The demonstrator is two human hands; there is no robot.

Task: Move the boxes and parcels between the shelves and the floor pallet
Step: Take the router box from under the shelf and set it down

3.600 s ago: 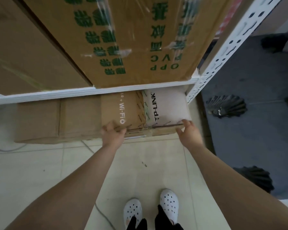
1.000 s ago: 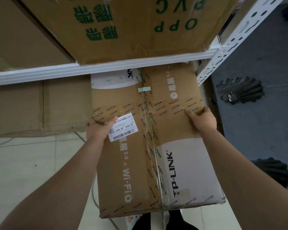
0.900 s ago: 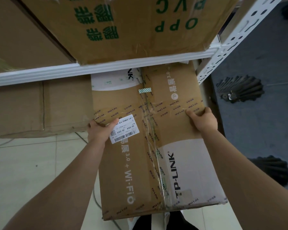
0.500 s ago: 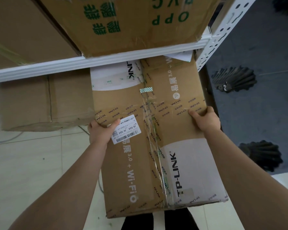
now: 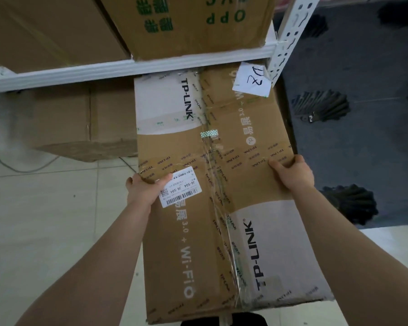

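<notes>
A long brown and white TP-LINK cardboard box [image 5: 222,161] sticks out from under the white shelf beam [image 5: 127,69] toward me. My left hand [image 5: 144,191] grips its left edge, thumb on top beside a white barcode label [image 5: 180,187]. My right hand [image 5: 292,172] grips the right edge, thumb on the top face. A white paper note [image 5: 251,80] with handwriting shows on the far right corner of the box. The box's far end is hidden under the shelf.
A large brown box with green print [image 5: 198,24] sits on the shelf above, another brown box [image 5: 45,31] to its left. A plain brown box [image 5: 80,123] stands on the tiled floor at the left. The white shelf post [image 5: 290,36] is at the right, dark carpet [image 5: 363,114] beyond.
The TP-LINK box has slid further out from under the shelf toward me, uncovering the white note on its far corner. Both hands keep the same grip on its sides.
</notes>
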